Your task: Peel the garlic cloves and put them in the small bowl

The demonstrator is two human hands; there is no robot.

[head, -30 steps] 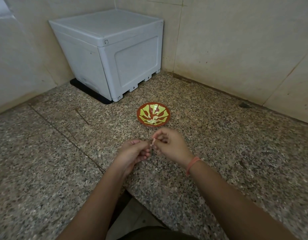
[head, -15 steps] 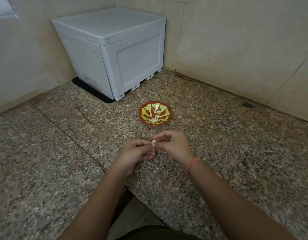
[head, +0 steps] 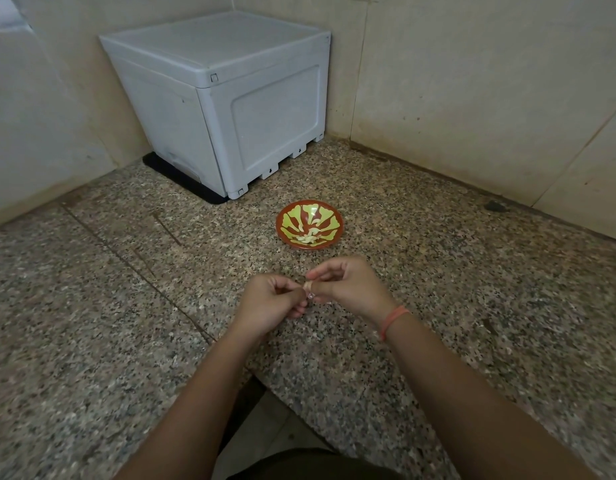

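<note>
A small red bowl (head: 330,211) with a yellow-green pattern sits on the speckled granite counter, with several pale peeled garlic cloves (head: 310,236) inside. Just in front of it, both hands meet over the counter. My left hand (head: 270,303) and my right hand (head: 348,284) pinch one small garlic clove (head: 309,288) between their fingertips. The clove is mostly hidden by the fingers; a bit of pinkish skin shows.
A grey plastic box (head: 230,95) stands in the back corner on a dark mat (head: 181,181). Tiled walls close the counter at left and behind. The counter's front edge has a notch (head: 265,410) near my body. An orange band circles my right wrist.
Both hands stay together on the clove, with the fingers shifting slightly around it. The bowl has not moved.
</note>
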